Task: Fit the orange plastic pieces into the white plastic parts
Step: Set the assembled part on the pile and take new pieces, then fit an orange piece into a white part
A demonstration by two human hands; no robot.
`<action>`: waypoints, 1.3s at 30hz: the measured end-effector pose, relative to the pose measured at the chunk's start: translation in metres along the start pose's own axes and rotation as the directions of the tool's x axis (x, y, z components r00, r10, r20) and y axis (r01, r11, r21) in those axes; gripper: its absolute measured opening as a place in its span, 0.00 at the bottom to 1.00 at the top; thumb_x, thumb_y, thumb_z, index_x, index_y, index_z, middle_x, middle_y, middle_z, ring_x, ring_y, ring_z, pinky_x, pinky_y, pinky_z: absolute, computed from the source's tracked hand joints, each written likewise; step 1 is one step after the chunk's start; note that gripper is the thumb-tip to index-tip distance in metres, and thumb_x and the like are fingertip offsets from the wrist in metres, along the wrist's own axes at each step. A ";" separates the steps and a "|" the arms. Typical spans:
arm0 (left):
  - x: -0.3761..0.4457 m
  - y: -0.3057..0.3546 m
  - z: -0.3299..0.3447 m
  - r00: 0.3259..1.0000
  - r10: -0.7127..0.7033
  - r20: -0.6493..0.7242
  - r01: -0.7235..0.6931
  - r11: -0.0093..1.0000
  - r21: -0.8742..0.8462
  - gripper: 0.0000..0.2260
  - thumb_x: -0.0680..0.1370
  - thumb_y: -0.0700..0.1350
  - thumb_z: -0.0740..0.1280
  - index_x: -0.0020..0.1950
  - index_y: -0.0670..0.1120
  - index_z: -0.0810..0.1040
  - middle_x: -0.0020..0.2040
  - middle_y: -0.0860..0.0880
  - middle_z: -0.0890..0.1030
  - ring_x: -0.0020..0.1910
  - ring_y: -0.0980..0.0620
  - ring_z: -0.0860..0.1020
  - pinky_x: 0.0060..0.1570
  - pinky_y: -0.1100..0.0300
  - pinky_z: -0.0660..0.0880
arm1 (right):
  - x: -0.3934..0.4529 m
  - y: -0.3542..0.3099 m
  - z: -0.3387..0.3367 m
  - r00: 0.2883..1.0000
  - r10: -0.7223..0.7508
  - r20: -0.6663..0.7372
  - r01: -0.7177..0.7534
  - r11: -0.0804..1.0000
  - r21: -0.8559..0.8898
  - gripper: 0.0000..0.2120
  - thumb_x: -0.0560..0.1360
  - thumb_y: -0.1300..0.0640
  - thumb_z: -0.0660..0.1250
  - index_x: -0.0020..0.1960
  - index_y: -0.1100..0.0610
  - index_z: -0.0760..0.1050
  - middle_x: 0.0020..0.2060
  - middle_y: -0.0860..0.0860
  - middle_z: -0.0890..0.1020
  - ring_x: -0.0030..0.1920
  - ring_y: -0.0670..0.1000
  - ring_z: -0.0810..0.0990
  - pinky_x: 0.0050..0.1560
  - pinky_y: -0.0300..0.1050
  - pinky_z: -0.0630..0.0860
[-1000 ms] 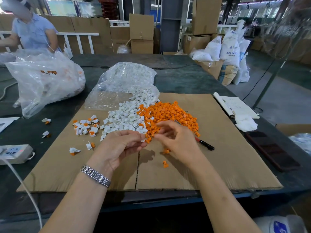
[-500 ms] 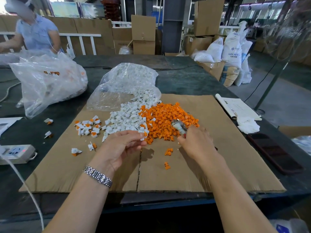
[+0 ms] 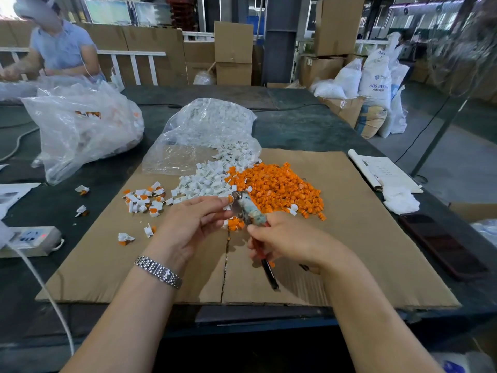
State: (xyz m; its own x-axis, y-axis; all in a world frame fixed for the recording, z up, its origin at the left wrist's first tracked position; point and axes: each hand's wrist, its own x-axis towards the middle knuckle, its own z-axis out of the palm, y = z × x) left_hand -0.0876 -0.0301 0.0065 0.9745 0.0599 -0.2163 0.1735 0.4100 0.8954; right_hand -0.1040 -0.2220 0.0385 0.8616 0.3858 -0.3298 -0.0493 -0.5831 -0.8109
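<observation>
A heap of orange pieces (image 3: 279, 188) lies on the cardboard sheet (image 3: 363, 254), touching a heap of white parts (image 3: 207, 181) to its left. Fitted white-and-orange pieces (image 3: 145, 200) are scattered further left. My left hand (image 3: 193, 224) pinches a small white part at its fingertips, just before the heaps. My right hand (image 3: 290, 240) grips the handles of pliers (image 3: 248, 210), whose metal jaws point up-left and meet the part in my left fingers.
An open clear bag of white parts (image 3: 212, 127) lies behind the heaps, a fuller bag (image 3: 80, 125) at left. A power strip (image 3: 29, 239) and cable sit at left, rolled papers (image 3: 382, 170) and a dark phone (image 3: 443, 243) at right. Another person (image 3: 61, 47) works at the far left.
My right hand left the part, picked the pliers up from the cardboard and brought their jaws to my left fingertips. My left hand stayed put.
</observation>
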 end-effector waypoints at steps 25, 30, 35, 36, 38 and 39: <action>-0.005 -0.003 0.000 0.998 -0.001 -0.055 0.002 1.000 0.014 0.06 0.72 0.34 0.75 0.47 0.34 0.82 0.38 0.40 0.86 0.38 0.48 0.86 0.34 0.64 0.81 | 0.007 0.003 0.038 0.965 -0.057 -0.256 0.006 0.981 -0.195 0.18 0.83 0.44 0.58 0.43 0.56 0.74 0.40 0.56 0.81 0.39 0.57 0.82 0.40 0.52 0.79; -0.007 0.000 0.002 0.997 0.034 -0.070 -0.032 0.999 0.030 0.07 0.71 0.37 0.76 0.46 0.36 0.83 0.33 0.43 0.84 0.37 0.47 0.86 0.33 0.64 0.81 | 0.003 0.008 0.033 0.993 -0.027 -0.113 0.038 0.994 0.103 0.19 0.84 0.47 0.58 0.51 0.64 0.74 0.33 0.57 0.79 0.30 0.56 0.80 0.36 0.54 0.82; -0.007 0.003 0.004 0.989 0.057 -0.133 -0.052 0.998 0.045 0.04 0.74 0.35 0.75 0.45 0.35 0.83 0.36 0.42 0.85 0.36 0.49 0.86 0.31 0.65 0.79 | 0.000 0.006 0.027 0.998 -0.035 -0.058 0.044 0.987 0.155 0.21 0.84 0.47 0.58 0.51 0.65 0.76 0.31 0.55 0.78 0.29 0.53 0.79 0.32 0.46 0.79; -0.007 0.003 0.004 0.989 0.062 -0.138 -0.055 0.997 0.053 0.03 0.74 0.35 0.75 0.45 0.36 0.83 0.36 0.42 0.85 0.35 0.49 0.86 0.31 0.65 0.79 | 0.000 0.005 0.029 0.997 -0.036 -0.071 0.046 0.989 0.140 0.22 0.84 0.46 0.58 0.49 0.65 0.76 0.30 0.54 0.77 0.28 0.53 0.77 0.31 0.45 0.79; -0.009 0.001 0.004 0.987 0.075 -0.143 -0.066 0.996 0.066 0.03 0.74 0.35 0.75 0.45 0.36 0.83 0.35 0.42 0.85 0.35 0.49 0.86 0.32 0.65 0.80 | 0.002 0.004 0.032 0.994 -0.026 -0.104 0.035 0.995 0.089 0.25 0.83 0.43 0.59 0.48 0.66 0.76 0.28 0.55 0.76 0.26 0.54 0.76 0.33 0.50 0.81; -0.009 0.000 0.004 0.986 0.078 -0.147 -0.069 0.995 0.069 0.03 0.74 0.35 0.75 0.45 0.35 0.83 0.35 0.42 0.85 0.35 0.49 0.86 0.32 0.65 0.80 | 0.004 0.005 0.034 0.992 -0.022 -0.124 0.027 0.999 0.041 0.26 0.83 0.42 0.59 0.48 0.67 0.76 0.28 0.56 0.77 0.26 0.55 0.77 0.36 0.54 0.82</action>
State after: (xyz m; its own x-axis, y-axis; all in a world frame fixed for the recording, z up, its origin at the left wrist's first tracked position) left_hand -0.0963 -0.0339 0.0099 0.9534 0.2254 -0.2005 0.1155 0.3413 0.9328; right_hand -0.1177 -0.1987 0.0170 0.9185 0.3067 -0.2498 -0.0470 -0.5425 -0.8388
